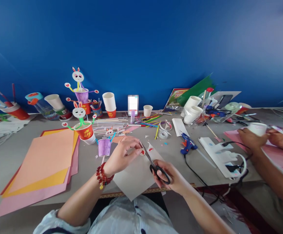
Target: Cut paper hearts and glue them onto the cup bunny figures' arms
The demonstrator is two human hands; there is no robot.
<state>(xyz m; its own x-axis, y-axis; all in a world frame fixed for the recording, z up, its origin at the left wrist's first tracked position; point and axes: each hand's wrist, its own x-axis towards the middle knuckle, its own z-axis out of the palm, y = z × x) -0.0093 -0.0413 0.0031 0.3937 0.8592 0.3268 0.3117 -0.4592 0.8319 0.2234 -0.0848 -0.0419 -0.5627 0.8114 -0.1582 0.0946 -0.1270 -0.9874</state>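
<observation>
My right hand (167, 175) grips black-handled scissors (151, 160), whose blades point up and away from me. Pinched between the thumb and fingers of my left hand (124, 152) is a small white paper cutout (142, 152) with a red mark, right beside the blades. Another red-marked paper piece (150, 148) lies just behind the scissors. Under both hands, a white paper sheet (131, 182) reaches over the table's front edge. Left of my left hand stands a purple paper cup (104, 147) with a rabbit face and blue arms.
Coloured paper sheets (46, 159) lie at left, near a red cup rabbit (85, 131). To the right are a blue glue gun (188, 144), a white power strip (219, 159) and trailing cables. Another person's hands (253, 139) hold a white cup (257, 129) and a marker.
</observation>
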